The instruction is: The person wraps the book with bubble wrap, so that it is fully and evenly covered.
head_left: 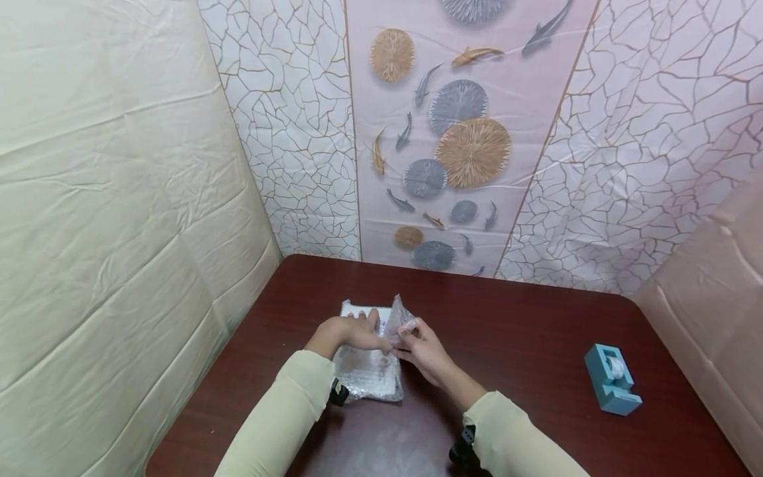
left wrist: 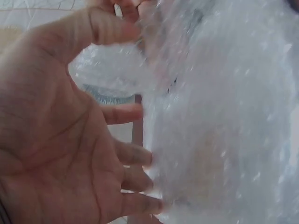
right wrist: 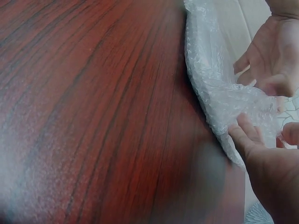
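A flat rectangular item in clear bubble wrap (head_left: 368,379) lies on the dark red-brown table; the wrap hides what is inside. My left hand (head_left: 353,331) reaches over its far part. In the left wrist view, that hand's fingers (left wrist: 128,154) are spread and fairly straight, their tips touching the wrap, and the thumb is by a loose flap. At the package's right side, my right hand (head_left: 428,352) pinches this raised bubble-wrap flap (head_left: 396,318), which stands up in a point. In the right wrist view, the right fingers (right wrist: 247,135) press against the wrap's edge.
A blue tape dispenser (head_left: 612,381) with a roll of clear tape stands on the table's right side. Patterned cloth (head_left: 441,165) hangs behind the table (head_left: 507,324), and pale padded walls (head_left: 119,199) stand at the left and right.
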Demonstrator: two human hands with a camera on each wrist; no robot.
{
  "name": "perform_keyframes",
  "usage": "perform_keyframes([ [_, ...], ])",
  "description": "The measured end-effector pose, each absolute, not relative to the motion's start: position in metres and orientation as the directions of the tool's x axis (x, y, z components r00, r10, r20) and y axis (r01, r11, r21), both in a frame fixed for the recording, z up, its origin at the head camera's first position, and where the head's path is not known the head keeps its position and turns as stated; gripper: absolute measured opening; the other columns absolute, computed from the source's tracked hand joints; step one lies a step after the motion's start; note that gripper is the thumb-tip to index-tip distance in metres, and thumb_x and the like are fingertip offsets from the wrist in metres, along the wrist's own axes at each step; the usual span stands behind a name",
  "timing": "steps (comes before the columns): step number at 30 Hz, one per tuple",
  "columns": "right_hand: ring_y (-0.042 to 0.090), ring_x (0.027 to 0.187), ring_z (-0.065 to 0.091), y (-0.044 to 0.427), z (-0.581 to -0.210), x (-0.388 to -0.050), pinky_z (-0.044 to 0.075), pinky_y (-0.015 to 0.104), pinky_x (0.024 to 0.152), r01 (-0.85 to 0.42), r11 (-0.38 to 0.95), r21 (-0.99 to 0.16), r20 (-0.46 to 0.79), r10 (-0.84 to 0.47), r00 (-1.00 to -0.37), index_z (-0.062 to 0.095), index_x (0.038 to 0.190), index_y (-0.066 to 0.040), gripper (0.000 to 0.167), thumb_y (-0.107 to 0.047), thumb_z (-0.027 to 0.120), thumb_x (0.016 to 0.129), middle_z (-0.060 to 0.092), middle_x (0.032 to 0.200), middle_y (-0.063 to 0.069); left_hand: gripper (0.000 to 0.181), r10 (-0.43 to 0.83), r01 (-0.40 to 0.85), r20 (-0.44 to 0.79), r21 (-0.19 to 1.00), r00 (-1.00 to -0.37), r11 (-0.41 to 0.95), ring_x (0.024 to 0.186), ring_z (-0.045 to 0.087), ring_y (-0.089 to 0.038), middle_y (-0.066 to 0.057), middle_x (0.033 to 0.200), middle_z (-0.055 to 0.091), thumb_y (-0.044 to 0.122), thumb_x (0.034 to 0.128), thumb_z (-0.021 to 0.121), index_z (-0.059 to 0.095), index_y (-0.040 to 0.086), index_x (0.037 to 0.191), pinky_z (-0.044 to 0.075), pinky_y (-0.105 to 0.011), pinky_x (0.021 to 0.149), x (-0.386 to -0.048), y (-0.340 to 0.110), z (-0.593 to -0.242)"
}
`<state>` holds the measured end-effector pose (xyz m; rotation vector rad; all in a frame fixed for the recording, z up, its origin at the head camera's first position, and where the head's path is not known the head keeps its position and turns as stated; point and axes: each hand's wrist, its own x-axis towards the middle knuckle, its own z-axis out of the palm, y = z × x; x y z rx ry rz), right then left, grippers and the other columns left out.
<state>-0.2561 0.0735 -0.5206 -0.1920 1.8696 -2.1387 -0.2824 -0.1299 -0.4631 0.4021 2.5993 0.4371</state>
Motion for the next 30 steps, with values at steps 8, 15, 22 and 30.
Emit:
perform_keyframes([
  [8, 0.018, 0.102, 0.072, 0.070, -0.517, -0.254, 0.054, 0.027, 0.076, 0.115, -0.092, -0.989, -0.078, -0.333, -0.940, 0.055, 0.116, 0.000, 0.014, -0.014, 0.059, 0.115, 0.063, 0.120, 0.011, 0.121, 0.373, 0.269, -0.413, 0.290, -0.831, 0.919, 0.170, 0.013, -0.055, -0.020, 0.180, 0.034, 0.096, 0.0890, 0.050, 0.037, 0.009, 0.172, 0.013, -0.073, 0.136, -0.283, -0.121, -0.477],
  [15, 0.011, 0.100, 0.071, 0.070, -0.516, -0.255, 0.057, 0.037, 0.098, 0.165, -0.128, -0.978, -0.111, -0.353, -0.929, 0.066, 0.117, -0.010, 0.020, -0.025, 0.052, 0.115, 0.066, 0.117, 0.002, 0.092, 0.309, 0.208, -0.379, 0.285, -0.872, 0.936, 0.168, 0.025, -0.051, -0.023, 0.175, 0.042, 0.076, 0.1033, 0.052, 0.052, 0.007, 0.164, 0.023, -0.065, 0.137, -0.281, -0.120, -0.470],
  [22, 0.034, 0.127, 0.072, 0.071, -0.518, -0.254, 0.055, 0.048, 0.116, 0.181, -0.137, -0.974, -0.115, -0.386, -0.915, 0.055, 0.148, 0.005, 0.042, -0.020, 0.047, 0.116, 0.068, 0.128, 0.008, 0.068, 0.320, 0.205, -0.326, 0.341, -0.890, 0.917, 0.166, 0.039, -0.037, -0.014, 0.163, 0.061, 0.055, 0.1144, 0.039, 0.068, 0.005, 0.150, 0.032, -0.049, 0.136, -0.284, -0.126, -0.469],
  [30, 0.048, 0.145, 0.061, 0.071, -0.522, -0.253, 0.055, 0.042, 0.117, 0.097, -0.085, -0.992, -0.055, -0.403, -0.914, 0.045, 0.156, 0.010, 0.050, 0.005, 0.050, 0.107, 0.058, 0.151, 0.039, 0.060, 0.350, 0.275, -0.245, 0.294, -0.904, 0.915, 0.146, 0.062, -0.038, -0.015, 0.148, 0.073, 0.047, 0.1143, 0.037, 0.077, 0.009, 0.139, 0.047, -0.052, 0.125, -0.323, -0.134, -0.511],
])
